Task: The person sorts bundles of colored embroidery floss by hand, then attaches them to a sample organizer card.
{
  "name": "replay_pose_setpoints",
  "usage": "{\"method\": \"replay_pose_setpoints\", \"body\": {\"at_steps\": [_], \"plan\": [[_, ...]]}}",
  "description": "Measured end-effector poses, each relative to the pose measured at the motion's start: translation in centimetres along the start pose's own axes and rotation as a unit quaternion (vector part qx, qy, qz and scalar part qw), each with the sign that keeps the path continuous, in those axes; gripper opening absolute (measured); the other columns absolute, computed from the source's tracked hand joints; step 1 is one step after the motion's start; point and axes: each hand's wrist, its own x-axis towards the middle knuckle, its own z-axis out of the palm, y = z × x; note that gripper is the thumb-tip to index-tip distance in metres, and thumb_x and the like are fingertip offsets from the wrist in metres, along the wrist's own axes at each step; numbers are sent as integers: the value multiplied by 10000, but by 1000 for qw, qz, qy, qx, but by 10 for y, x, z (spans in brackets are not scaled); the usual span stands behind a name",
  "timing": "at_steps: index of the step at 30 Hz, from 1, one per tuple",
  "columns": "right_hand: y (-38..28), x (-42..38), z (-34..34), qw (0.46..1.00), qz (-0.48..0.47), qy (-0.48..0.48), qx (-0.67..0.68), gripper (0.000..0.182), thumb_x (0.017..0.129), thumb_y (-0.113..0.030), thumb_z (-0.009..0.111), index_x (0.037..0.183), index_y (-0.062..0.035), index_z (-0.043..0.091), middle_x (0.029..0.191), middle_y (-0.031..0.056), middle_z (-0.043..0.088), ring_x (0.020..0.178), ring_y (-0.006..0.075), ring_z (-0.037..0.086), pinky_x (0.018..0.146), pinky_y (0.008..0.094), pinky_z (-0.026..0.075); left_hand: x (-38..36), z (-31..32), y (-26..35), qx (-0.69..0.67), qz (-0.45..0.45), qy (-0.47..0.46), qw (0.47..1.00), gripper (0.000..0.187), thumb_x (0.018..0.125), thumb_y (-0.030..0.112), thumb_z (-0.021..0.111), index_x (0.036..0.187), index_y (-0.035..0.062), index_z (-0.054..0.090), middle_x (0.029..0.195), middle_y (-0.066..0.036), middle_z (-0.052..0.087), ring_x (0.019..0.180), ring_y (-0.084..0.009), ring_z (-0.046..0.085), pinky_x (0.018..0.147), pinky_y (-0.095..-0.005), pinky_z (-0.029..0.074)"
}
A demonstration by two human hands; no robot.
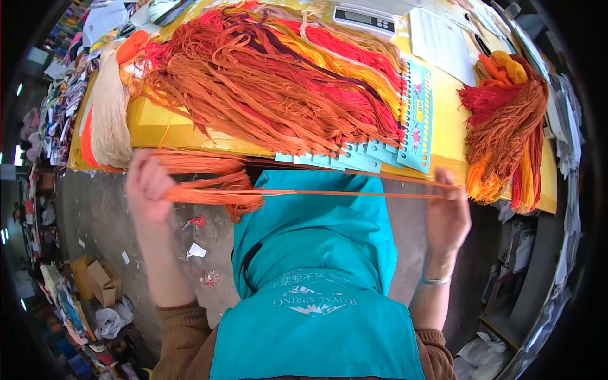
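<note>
My left hand point(149, 183), slightly blurred, is closed around a skein of orange thread point(218, 193) just off the table's front edge. The skein's loose end hangs bunched over the lap of my teal apron point(310, 247). From it, a few orange strands run taut to the right. My right hand point(448, 212) has its fingers closed on the far end of those strands. Beyond them on the table lies a large spread of red, rust, yellow and dark purple threads point(253, 82). Its lower right ends meet light-blue punched cards point(415, 120).
A yellow table point(443, 82) spans the front. A cream hank point(111, 107) lies left, and a mixed red-orange bundle point(510, 126) hangs over the right edge. At the back are a digital scale point(364, 20) and a paper sheet point(440, 44). A cardboard box point(103, 283) sits lower left.
</note>
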Motion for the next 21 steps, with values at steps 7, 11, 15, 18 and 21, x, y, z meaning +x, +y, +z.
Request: {"method": "replay_pose_setpoints", "body": {"at_steps": [7, 11, 15, 18, 21], "plan": [[-120, 13, -143, 961, -68, 269, 13, 236, 969, -146, 478, 737, -102, 481, 544, -57, 258, 435, 68, 191, 376, 244, 147, -20, -121, 165, 33, 172, 166, 970, 336, 981, 126, 426, 654, 127, 349, 517, 49, 243, 406, -74, 193, 370, -241, 159], [-216, 9, -233, 851, -191, 449, -193, 239, 880, -162, 604, 684, -140, 470, 573, -59, 374, 442, 71, 262, 389, 243, 184, -46, -160, 249, 112, 303, 318, 891, 303, 970, 137, 438, 674, 138, 375, 516, 55, 230, 398, -78, 164, 365, -248, 149], [-276, 1, -243, 679, -360, 514, -381, 142, 872, -224, 654, 816, -94, 663, 678, -33, 562, 498, 34, 402, 417, 209, 286, -58, -125, 250, 161, 390, 367, 829, 291, 968, 136, 448, 682, 135, 396, 525, 53, 236, 404, -75, 170, 364, -249, 150], [-261, 13, -197, 725, -332, 445, -407, 146, 912, -204, 621, 904, -75, 689, 708, -32, 582, 511, 23, 407, 430, 192, 275, -54, -129, 236, 146, 340, 300, 879, 290, 970, 131, 466, 688, 128, 403, 530, 52, 242, 412, -71, 174, 371, -242, 155], [-197, 18, -112, 854, -199, 252, -409, 141, 940, -157, 582, 921, -54, 677, 688, -29, 553, 527, 23, 394, 449, 181, 266, -34, -92, 160, 73, 180, 89, 977, 288, 985, 126, 479, 710, 113, 397, 530, 51, 255, 418, -59, 172, 381, -232, 162]]}}
